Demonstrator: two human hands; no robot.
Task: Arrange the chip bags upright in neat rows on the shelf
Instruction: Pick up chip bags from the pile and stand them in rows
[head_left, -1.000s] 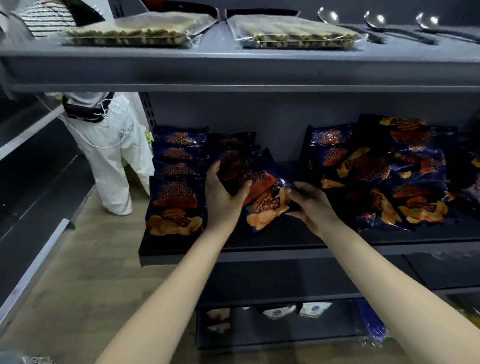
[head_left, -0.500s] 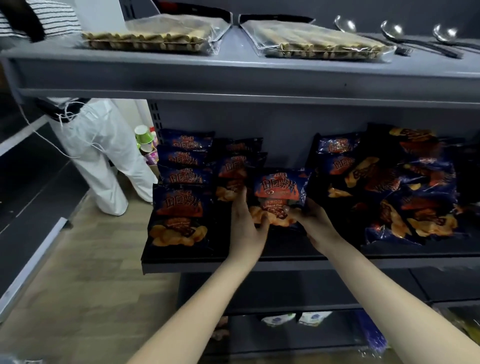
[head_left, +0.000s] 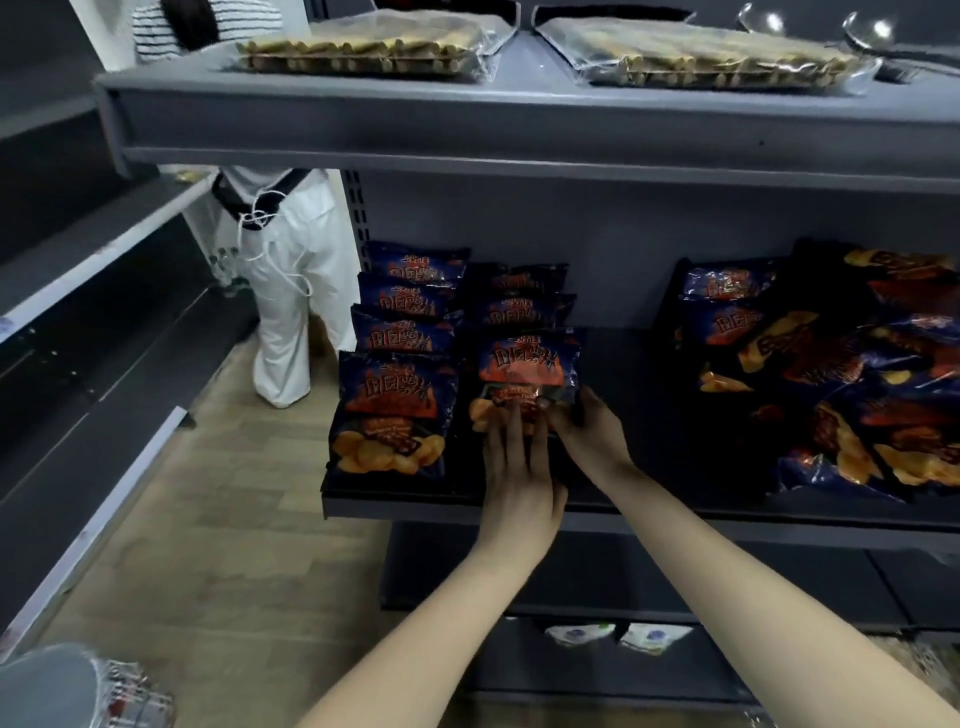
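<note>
Bag (head_left: 527, 364) stands upright on shelf (head_left: 628, 374), fronting the second row from left. Left hand (head_left: 517, 467) presses flat-fingered on its lower front; right hand (head_left: 595, 434) grips its lower right corner.

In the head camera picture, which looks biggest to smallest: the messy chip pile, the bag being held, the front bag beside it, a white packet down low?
1. Messy chip pile.
2. Front bag and held bag: same kind, look about alike; the held one is partly covered, so no ranking.
3. White packet, smallest.
</note>
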